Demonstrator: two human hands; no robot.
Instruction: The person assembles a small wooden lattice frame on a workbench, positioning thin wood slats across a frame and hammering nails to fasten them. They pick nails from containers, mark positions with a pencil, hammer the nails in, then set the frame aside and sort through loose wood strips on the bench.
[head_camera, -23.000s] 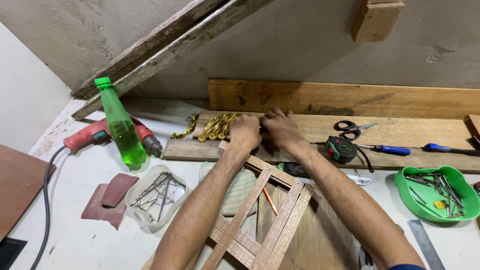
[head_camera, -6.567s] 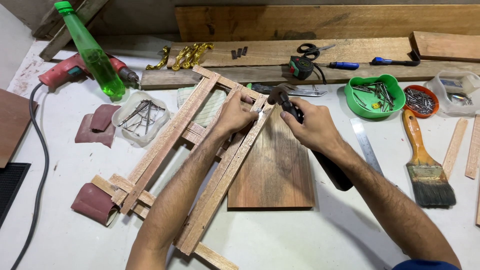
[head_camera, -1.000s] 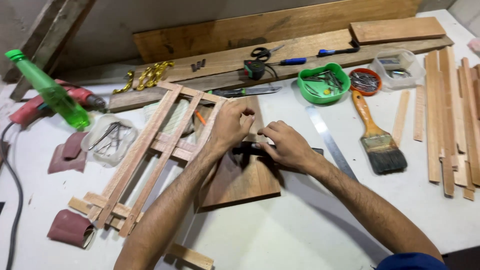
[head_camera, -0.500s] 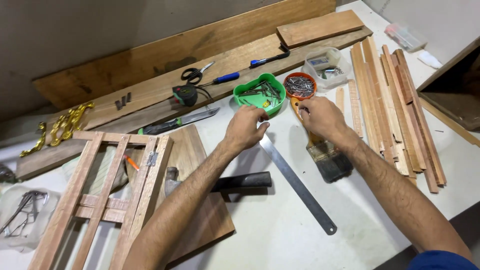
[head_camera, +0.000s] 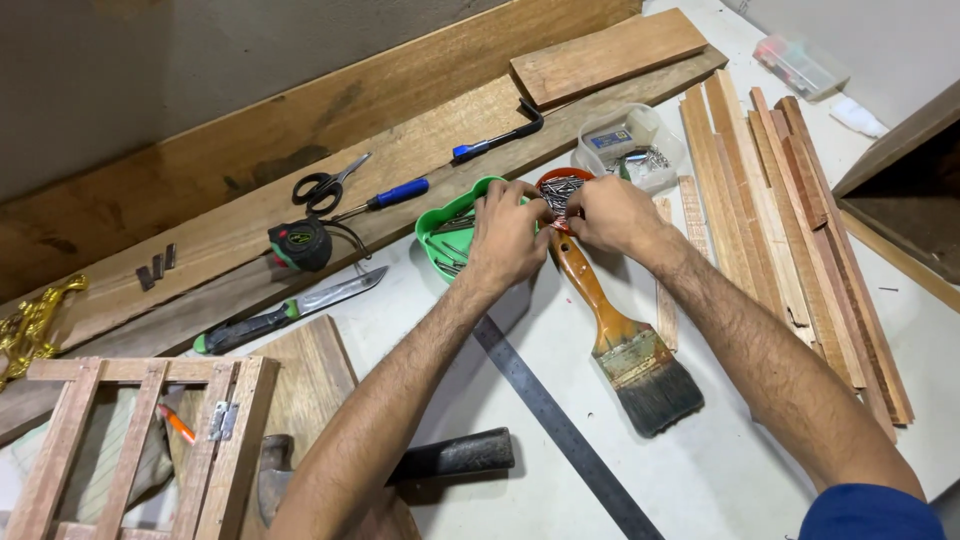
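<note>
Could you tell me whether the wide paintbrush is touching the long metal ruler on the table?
Apart. The head view shows a strip of bare white table between the paintbrush bristles and the metal ruler; the two lie roughly side by side without meeting.

The paintbrush (head_camera: 625, 335) lies right of the steel ruler (head_camera: 565, 430), before the nail tub (head_camera: 560, 188).
</note>
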